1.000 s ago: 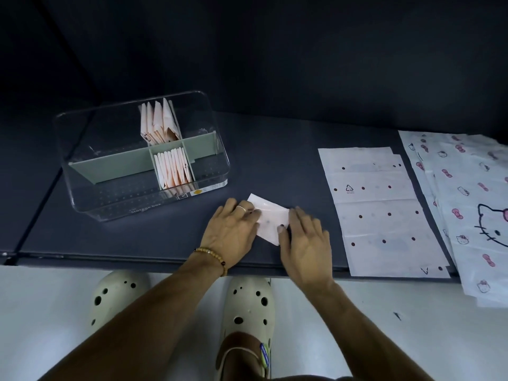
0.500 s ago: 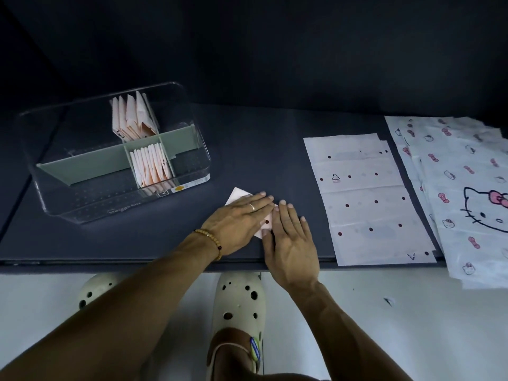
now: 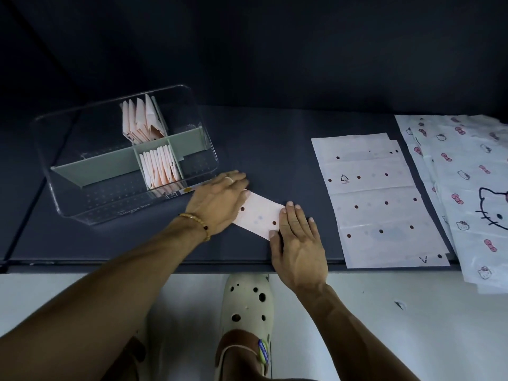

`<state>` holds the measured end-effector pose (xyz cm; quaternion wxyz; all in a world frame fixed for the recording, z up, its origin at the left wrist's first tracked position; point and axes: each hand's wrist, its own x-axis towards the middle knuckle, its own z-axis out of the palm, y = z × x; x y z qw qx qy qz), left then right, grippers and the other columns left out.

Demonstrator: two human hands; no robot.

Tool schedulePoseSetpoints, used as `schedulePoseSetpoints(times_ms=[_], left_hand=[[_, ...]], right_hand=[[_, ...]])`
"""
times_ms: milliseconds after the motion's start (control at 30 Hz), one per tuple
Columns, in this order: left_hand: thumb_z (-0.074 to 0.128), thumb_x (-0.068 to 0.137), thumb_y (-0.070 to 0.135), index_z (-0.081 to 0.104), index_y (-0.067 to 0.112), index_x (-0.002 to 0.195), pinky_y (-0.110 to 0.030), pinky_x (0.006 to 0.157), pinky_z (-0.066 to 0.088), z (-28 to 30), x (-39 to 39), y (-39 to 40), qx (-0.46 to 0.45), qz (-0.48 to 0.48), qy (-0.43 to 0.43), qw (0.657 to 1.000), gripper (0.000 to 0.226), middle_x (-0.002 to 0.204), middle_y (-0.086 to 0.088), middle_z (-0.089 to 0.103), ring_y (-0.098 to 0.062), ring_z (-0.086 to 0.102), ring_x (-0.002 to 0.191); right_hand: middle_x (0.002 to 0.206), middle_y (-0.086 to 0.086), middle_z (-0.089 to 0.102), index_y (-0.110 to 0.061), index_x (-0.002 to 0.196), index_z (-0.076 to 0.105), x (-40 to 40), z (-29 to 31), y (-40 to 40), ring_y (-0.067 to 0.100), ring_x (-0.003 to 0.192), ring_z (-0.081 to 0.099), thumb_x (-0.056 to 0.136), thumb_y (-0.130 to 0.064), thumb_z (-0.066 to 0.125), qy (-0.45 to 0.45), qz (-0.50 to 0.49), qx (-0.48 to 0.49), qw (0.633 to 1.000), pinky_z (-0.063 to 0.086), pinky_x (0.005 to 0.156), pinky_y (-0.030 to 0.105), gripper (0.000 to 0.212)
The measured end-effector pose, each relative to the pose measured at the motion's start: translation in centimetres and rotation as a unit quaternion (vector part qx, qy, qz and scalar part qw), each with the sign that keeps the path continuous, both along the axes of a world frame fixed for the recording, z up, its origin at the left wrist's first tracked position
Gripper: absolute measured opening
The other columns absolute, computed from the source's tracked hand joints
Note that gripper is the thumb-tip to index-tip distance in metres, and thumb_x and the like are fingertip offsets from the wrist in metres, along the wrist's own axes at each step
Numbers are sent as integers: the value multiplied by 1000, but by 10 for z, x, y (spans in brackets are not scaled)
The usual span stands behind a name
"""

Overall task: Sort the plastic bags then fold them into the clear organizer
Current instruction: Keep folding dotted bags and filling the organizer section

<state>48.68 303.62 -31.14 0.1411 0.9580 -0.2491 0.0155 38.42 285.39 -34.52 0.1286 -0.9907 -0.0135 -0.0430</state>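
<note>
A folded white dotted plastic bag point(image 3: 259, 215) lies flat on the dark table near its front edge. My left hand point(image 3: 220, 203) presses flat on the bag's left end, fingers straight. My right hand point(image 3: 298, 237) lies flat on its right end. The clear organizer point(image 3: 82, 204) stands to the left, touching distance from my left hand. Green dividers point(image 3: 104, 166) split it, and folded bags point(image 3: 160, 167) stand upright in two middle compartments, the rear ones point(image 3: 141, 121) taller.
A stack of flat dotted bags point(image 3: 379, 199) lies to the right of my hands. Farther right, cat-print bags point(image 3: 467, 188) overhang the table's front edge point(image 3: 137, 264). Below the edge are pale floor and my clog shoes point(image 3: 247, 306).
My left hand has slid left off the bag's middle toward the organizer, uncovering more of the folded bag. My right hand stays on the bag's right end.
</note>
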Motion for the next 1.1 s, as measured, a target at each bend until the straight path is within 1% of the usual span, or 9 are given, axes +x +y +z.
schedulePoseSetpoints(times_ms=[167,367,467,600,667,733,833,1000,1100], left_hand=[[48,94,25,57,26,122,-34,92,33,2,4,-42,66,-32,2,997,29,122,4,56,-19,45,115],[54,92,23,61,23,95,-31,82,36,13,3,-41,8,15,96,995,7,102,1,53,-19,51,101],[55,93,20,59,22,90,-32,75,45,19,-10,-28,-99,61,183,976,5,93,1,61,-20,58,89],[62,90,11,61,19,78,-15,60,47,37,-21,-4,-355,114,272,887,14,72,3,62,-7,56,65],[63,89,11,63,21,78,-13,61,44,50,-20,8,-422,141,256,858,15,70,6,64,-2,56,63],[64,88,10,64,18,79,-19,63,47,61,-16,20,-485,172,242,823,13,71,1,66,-7,58,65],[68,85,11,66,16,81,-28,64,50,76,-4,42,-541,212,223,783,7,75,-3,66,-14,61,69],[78,75,24,61,20,90,-12,67,48,83,27,86,-506,334,7,796,23,91,1,65,-8,61,79],[75,75,32,57,22,102,-27,81,50,75,47,107,-391,401,-78,825,34,107,1,52,-14,54,93]], right_hand=[[152,9,36,-6,143,42,0,0,-1,23,143,28,100,-37,32,0,4,5,1000,22,118,43,54],[151,9,38,-6,143,44,-1,6,-2,23,143,30,100,-34,40,6,12,36,999,19,118,41,51],[152,3,38,-14,145,38,1,18,-1,20,143,29,99,-37,45,49,-35,142,988,19,118,35,52],[127,-1,56,-20,136,47,19,52,16,15,117,52,89,-44,56,42,-107,304,946,45,99,34,54],[104,-15,64,-23,120,58,34,74,29,1,94,59,85,-36,63,36,-111,377,919,50,80,18,38],[75,-18,66,-24,89,64,52,93,40,-3,67,59,83,-22,67,34,-91,442,892,43,56,8,7],[63,0,61,-15,70,63,78,115,58,3,51,48,84,-14,65,52,-49,482,873,38,46,13,13],[56,-10,60,-19,72,62,113,128,86,-1,48,50,89,-15,60,14,-40,514,857,39,44,11,18],[56,-8,62,-19,77,62,131,127,99,0,45,53,91,-17,59,-9,-65,531,844,39,42,11,14]])
